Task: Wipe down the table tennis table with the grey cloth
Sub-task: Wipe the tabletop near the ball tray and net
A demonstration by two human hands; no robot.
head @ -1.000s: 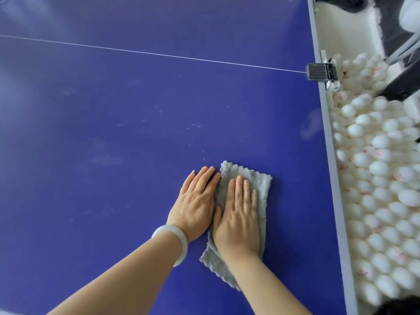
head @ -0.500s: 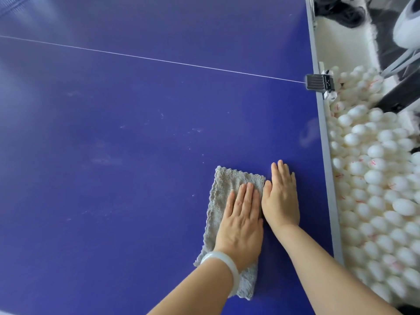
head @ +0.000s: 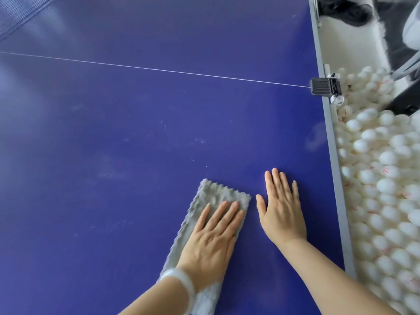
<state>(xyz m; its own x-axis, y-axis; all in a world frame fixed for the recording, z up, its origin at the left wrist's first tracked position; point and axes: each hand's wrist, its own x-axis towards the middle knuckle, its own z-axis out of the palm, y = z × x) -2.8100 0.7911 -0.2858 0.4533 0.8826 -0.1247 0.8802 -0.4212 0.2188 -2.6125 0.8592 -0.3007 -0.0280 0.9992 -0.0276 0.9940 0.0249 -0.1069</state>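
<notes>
Blue table tennis table [head: 159, 133], dusty smears mid-surface. A thin white line ran across to a black clamp [head: 323, 86] on the right edge, with white balls [head: 386, 178] heaped beyond. The grey cloth [head: 218, 196] lay toward the near edge. Left hand [head: 211, 242] pressed flat on it, fingers straight and close together. Right hand [head: 281, 214] lay flat on the table just beside the cloth, not touching, fingers straight. The cloth's near end was cut off.

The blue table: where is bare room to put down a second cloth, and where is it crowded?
Bare surface lies left of the grey cloth and between it and the thin white line. A narrow strip is free between the right hand and the table edge. Beyond that edge, white balls crowd.
</notes>
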